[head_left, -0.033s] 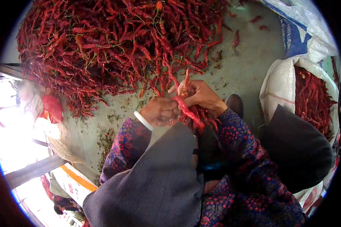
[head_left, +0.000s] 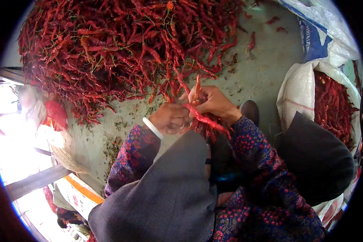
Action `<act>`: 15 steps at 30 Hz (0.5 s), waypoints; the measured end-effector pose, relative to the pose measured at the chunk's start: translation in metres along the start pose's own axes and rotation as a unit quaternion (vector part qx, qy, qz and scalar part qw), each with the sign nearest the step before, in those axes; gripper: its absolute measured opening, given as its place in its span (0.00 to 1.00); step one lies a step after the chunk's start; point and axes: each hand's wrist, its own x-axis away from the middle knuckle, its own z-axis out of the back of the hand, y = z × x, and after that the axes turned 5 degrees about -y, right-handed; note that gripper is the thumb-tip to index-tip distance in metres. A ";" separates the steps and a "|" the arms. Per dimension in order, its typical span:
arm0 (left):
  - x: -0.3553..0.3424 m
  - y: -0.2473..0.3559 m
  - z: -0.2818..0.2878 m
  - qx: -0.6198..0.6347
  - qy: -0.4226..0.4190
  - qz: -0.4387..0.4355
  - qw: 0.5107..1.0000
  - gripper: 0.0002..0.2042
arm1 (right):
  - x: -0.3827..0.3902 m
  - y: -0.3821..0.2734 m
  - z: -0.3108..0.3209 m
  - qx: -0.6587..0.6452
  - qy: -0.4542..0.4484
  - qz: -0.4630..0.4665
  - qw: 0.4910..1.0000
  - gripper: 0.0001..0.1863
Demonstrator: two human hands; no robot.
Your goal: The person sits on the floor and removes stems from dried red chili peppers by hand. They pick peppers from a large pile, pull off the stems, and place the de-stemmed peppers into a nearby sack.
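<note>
My right hand (head_left: 215,103) is closed around several dried red chillies, one of which (head_left: 197,86) sticks up between its fingers. A long dried red chilli (head_left: 207,121) slants from between my two hands down to the right, over the other chillies below my right palm. My left hand (head_left: 171,117), with a white bangle (head_left: 152,128) at the wrist, has its fingers curled and pinched at the upper end of that long chilli. What lies inside the left fingers is hidden. Just beyond my hands spreads a big heap of dried red chillies (head_left: 121,52), some with stems.
An open white woven sack (head_left: 296,94) filled with red chillies stands at the right, beside a dark grey cloth-covered knee (head_left: 316,157). More sacking (head_left: 343,24) lies far right. Stem scraps and stray chillies (head_left: 252,40) dot the grey floor (head_left: 270,56). A wooden bar (head_left: 38,181) crosses the left.
The long chilli between my hands has swung its lower end to the right and up. Both hands have stayed nearly in place.
</note>
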 end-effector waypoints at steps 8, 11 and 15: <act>0.001 0.003 -0.007 -0.117 0.067 -0.050 0.990 0.09 | -0.009 0.016 0.003 -0.089 0.136 -0.040 0.986 0.05; 0.001 0.003 -0.007 -0.150 0.060 -0.076 0.984 0.10 | -0.011 0.019 0.011 -0.103 0.112 -0.040 0.988 0.05; 0.004 0.005 -0.015 -0.298 0.112 -0.073 0.945 0.09 | -0.008 0.016 0.007 -0.115 0.103 -0.048 0.987 0.07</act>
